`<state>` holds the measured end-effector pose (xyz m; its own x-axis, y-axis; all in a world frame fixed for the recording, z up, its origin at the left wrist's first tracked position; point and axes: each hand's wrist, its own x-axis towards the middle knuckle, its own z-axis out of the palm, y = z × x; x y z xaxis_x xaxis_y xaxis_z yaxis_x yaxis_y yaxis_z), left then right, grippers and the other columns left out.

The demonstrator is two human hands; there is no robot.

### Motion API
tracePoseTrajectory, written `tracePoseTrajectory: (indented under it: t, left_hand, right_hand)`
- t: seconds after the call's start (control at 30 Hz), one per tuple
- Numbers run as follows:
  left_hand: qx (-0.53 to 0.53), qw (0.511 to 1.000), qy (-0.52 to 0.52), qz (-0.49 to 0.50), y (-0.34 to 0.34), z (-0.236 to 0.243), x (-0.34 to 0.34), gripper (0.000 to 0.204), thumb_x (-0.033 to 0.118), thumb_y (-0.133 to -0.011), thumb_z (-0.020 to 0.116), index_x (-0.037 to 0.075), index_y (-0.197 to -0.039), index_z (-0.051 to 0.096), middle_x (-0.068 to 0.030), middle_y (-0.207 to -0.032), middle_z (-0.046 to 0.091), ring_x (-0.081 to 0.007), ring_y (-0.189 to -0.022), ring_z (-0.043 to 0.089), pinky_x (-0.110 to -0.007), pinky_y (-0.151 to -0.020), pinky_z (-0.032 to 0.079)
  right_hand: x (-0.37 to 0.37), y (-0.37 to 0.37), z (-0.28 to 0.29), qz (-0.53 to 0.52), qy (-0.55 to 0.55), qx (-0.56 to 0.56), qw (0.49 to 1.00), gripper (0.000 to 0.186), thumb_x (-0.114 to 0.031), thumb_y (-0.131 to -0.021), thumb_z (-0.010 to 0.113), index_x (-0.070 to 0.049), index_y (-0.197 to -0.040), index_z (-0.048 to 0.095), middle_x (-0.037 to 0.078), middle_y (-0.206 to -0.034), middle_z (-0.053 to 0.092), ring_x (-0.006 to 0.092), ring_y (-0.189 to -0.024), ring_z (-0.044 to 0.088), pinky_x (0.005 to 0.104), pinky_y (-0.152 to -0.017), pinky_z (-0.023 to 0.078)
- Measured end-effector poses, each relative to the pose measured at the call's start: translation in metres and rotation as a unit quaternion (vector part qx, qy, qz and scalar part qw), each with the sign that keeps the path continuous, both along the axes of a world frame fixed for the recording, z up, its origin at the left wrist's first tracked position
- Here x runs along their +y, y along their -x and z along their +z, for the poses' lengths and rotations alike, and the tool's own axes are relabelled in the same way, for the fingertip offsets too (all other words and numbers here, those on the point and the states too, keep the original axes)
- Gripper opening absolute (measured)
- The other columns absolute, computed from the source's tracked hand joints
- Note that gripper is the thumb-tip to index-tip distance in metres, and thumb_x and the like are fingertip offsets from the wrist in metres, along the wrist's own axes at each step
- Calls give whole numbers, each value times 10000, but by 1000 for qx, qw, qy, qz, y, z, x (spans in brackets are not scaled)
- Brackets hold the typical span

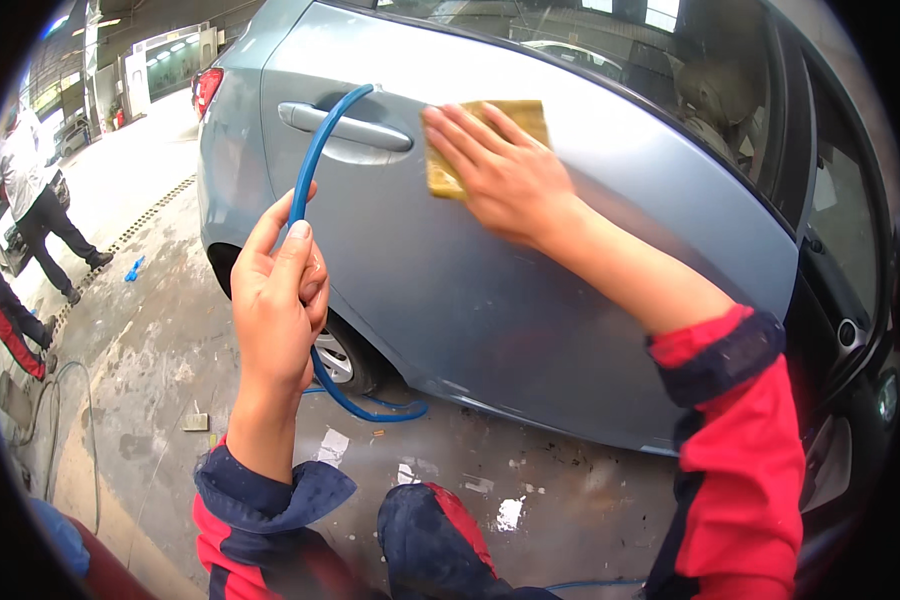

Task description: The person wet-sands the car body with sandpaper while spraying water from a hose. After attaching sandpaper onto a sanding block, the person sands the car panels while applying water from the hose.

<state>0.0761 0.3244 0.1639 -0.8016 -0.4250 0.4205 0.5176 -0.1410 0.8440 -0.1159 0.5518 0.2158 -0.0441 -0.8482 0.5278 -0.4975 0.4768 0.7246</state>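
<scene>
A blue hose (315, 160) is gripped in my closed left hand (282, 280), thumb and fingers wrapped round it. Its upper end curves in front of the silver door handle (365, 131). Below the hand the hose loops down toward the floor. On the blue-grey car door (530, 310), my right hand (510, 180) holds a square yellow pad (526, 122) flat against the panel, right of the handle. The fingers lie over the pad, and the thumb is hidden. The pad's exact material cannot be told.
A car wheel (338, 355) shows behind my left hand. An adjoining car door (850, 290) stands at the right. Two people are at the far left, one in a white top (28, 165). A small block (195, 422), a blue object (135, 268) and a thin hose (92, 440) lie on the floor.
</scene>
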Motion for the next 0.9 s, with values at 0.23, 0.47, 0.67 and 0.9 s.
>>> tracePoseTrajectory:
  t: [0.23, 0.47, 0.67, 0.9]
  left_hand:
    - [-23, 996, 72, -44, -9, -11, -7, 443, 162, -1132, 484, -3, -1541, 525, 68, -667, 361, -5, -477, 281, -196, -418, 218]
    - [7, 998, 62, -29, 0, 1, 18, 462, 176, -1135, 473, 1, -1561, 511, 73, -686, 346, 1, -473, 265, -194, -402, 198]
    - [-1, 991, 108, -75, 6, 9, 75, 472, 183, -1135, 471, -10, -1565, 501, 75, -679, 348, -2, -468, 280, -184, -406, 222]
    - [-17, 989, 119, -84, -3, 5, 76, 483, 171, -1123, 492, -30, -1562, 494, 70, -663, 346, -1, -467, 276, -191, -404, 219]
  right_hand:
    - [118, -53, -9, -152, -60, -63, 985, 699, -186, -943, 616, -79, -1621, 485, 60, -1731, 416, 185, -1617, 350, 444, -1329, 259]
    - [102, -32, -20, -82, -32, -43, 995, 672, -221, -951, 578, -42, -1595, 505, 83, -1741, 392, 202, -1623, 335, 454, -1337, 254]
    - [193, -65, -26, -136, -54, -43, 988, 694, -207, -947, 564, -55, -1619, 480, 77, -1743, 392, 202, -1627, 332, 445, -1347, 225]
    - [256, -83, -56, -163, 7, -9, 987, 706, -202, -927, 587, -65, -1613, 499, 81, -1719, 437, 205, -1617, 360, 464, -1334, 231]
